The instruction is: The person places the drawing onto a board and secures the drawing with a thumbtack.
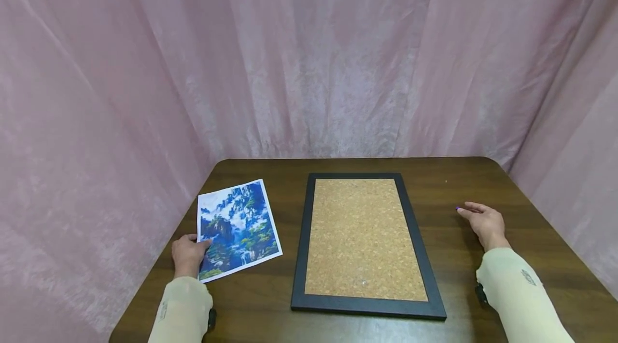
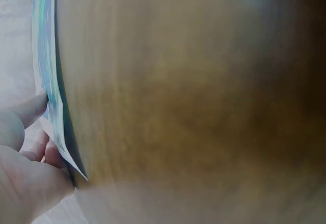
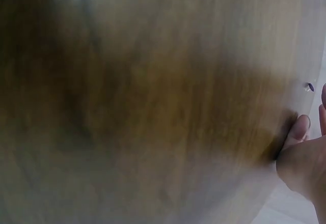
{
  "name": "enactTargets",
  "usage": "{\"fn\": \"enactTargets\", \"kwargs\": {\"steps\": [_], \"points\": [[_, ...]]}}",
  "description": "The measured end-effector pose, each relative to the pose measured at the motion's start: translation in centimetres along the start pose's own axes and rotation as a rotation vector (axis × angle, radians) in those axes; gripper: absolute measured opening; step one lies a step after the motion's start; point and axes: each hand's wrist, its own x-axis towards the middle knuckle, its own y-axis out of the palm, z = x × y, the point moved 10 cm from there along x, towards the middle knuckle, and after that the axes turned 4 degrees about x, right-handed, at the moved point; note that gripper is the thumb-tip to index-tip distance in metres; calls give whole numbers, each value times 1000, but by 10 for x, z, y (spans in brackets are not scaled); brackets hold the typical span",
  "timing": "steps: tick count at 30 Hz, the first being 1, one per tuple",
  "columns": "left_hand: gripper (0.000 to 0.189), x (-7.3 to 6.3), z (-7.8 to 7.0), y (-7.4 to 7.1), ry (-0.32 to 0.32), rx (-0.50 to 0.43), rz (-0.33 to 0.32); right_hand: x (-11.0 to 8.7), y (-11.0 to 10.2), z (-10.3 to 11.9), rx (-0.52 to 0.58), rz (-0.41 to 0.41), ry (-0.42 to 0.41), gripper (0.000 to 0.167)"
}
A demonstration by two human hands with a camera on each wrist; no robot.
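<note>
My left hand (image 1: 189, 254) pinches the left edge of a printed landscape picture (image 1: 238, 225), thumb on top and fingers beneath. The sheet shows blue mountains and green trees with a white border. In the left wrist view the paper (image 2: 46, 46) slants up off the table at its near corner. Toward the right side of the table, my right hand (image 1: 485, 224) is stretched out low with relaxed fingers. A tiny purple item (image 1: 457, 208) appears just at its fingertips; in the right wrist view this small purple piece (image 3: 310, 87) sits a little apart from the fingers.
A cork board (image 1: 362, 241) with a black frame (image 1: 369, 306) lies flat between the two hands. The brown wooden table (image 1: 270, 300) has rounded far corners. A tiny pale speck (image 1: 446, 181) lies beyond the right hand. Pink curtains (image 1: 338, 64) hang behind and beside the table.
</note>
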Motion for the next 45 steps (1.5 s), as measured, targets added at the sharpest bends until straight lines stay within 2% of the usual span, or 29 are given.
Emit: {"fn": "enactTargets", "kwargs": {"steps": [7, 10, 21, 34, 38, 42, 45], "points": [[42, 0, -1, -1, 17, -21, 12, 4, 0, 11, -244, -69, -100, 48], [41, 1, 0, -1, 26, 0, 17, 4, 3, 12, -289, -72, -114, 44], [39, 1, -4, -1, 47, 40, 12, 6, 5, 13, -377, -73, -89, 42], [35, 4, -11, -11, 97, 47, -77, 7, 6, 14, -391, -91, -45, 39], [36, 10, -7, -10, 81, 34, -56, 7, 7, 13, -391, -99, -40, 37], [36, 11, 1, -11, 24, -18, -16, 7, 7, 14, -392, -102, -45, 36], [35, 10, 4, -12, -18, -75, -9, 8, 5, 13, -394, -104, -49, 35]]}}
